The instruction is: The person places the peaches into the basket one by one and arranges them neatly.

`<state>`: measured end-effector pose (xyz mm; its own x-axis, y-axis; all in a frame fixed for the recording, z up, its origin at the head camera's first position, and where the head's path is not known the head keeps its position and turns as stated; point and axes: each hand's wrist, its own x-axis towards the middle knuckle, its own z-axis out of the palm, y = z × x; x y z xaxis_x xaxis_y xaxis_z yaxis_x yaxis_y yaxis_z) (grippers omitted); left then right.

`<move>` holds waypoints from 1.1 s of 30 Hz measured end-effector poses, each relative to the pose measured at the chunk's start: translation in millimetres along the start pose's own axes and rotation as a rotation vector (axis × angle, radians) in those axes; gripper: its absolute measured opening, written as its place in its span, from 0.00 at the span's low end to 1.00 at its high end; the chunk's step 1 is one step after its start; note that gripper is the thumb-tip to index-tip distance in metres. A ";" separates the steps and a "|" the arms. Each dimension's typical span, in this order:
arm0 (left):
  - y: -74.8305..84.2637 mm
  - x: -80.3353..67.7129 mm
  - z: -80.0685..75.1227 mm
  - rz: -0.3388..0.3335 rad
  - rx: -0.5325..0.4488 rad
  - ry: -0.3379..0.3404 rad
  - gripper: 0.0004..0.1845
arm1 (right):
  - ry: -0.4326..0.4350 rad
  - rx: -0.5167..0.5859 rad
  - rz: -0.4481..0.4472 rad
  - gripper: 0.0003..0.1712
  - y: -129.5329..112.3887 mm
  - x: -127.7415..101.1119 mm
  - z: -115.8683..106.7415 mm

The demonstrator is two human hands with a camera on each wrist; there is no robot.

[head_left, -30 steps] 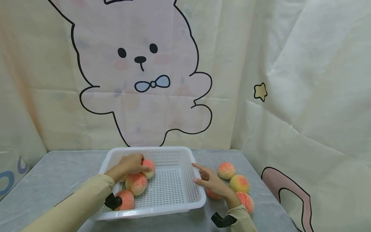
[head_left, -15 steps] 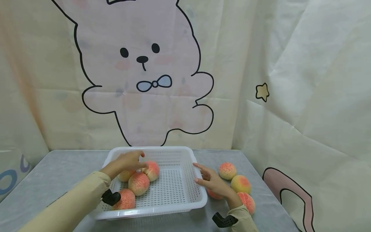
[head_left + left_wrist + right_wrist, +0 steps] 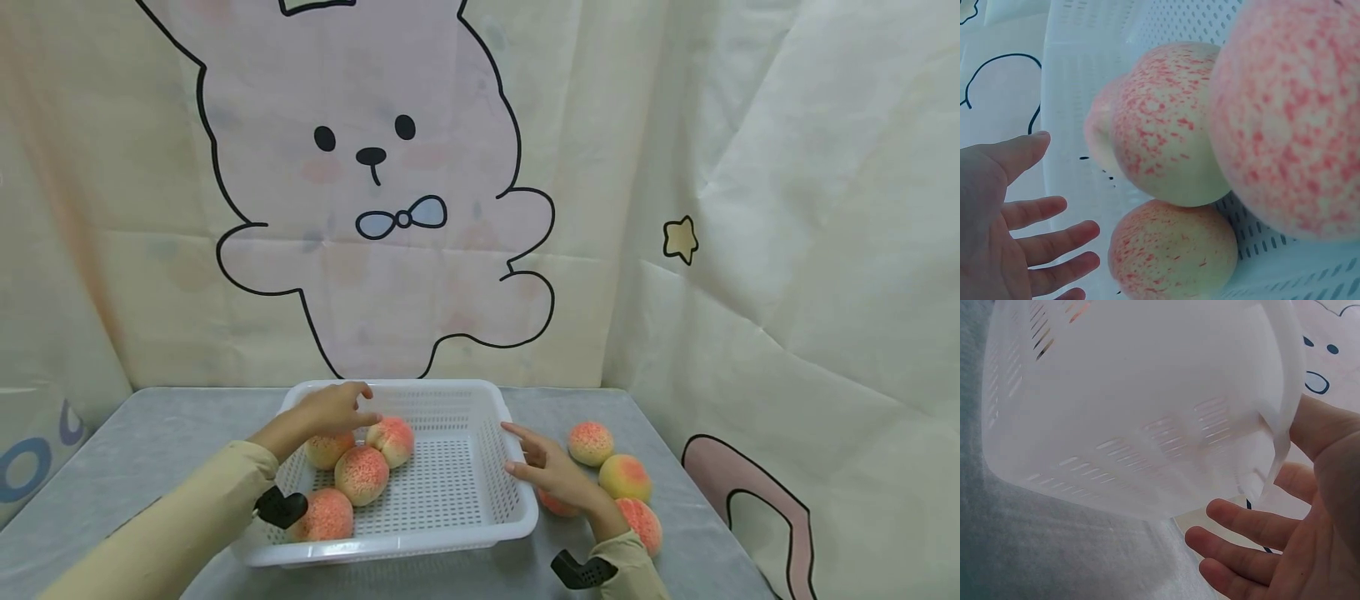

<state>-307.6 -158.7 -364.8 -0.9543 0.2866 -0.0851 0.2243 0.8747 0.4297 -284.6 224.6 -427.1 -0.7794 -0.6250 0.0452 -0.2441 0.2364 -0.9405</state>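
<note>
Over the basket [image 3: 480, 392] rim, both grips, left hand [image 3: 330, 410] and right hand [image 3: 551, 471], hang open, empty.

Bare hands, pale yellow sleeves [image 3: 187, 533] — black wrist mounts [image 3: 279, 506] at each cuff.

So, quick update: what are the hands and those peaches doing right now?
Left hand open, above four pink-yellow peaches in white perforated plastic basket. Right hand open beside basket's right wall. Four more peaches on the table, nothing blocking.
</note>
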 end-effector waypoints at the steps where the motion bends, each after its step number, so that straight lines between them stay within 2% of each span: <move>1: -0.4 -0.3 -1.2 0.006 0.000 0.003 0.29 | 0.001 -0.002 0.001 0.41 -0.5 0.0 -0.1; 14: -9.4 -9.3 -13.7 0.038 -0.050 0.041 0.29 | -0.004 0.004 -0.007 0.41 -1.6 -0.2 -1.2; 20: -17.2 -16.0 -16.3 0.047 -0.107 0.057 0.29 | -0.001 0.004 -0.014 0.40 0.3 -0.2 -0.3; 33: -24.4 -33.0 -22.1 0.081 -0.140 0.097 0.32 | 0.008 -0.002 -0.016 0.40 1.6 -1.1 -0.1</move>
<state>-286.0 -198.2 -352.5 -0.9502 0.3092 0.0392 0.2784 0.7853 0.5529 -284.2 225.7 -428.6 -0.7799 -0.6227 0.0628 -0.2578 0.2283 -0.9388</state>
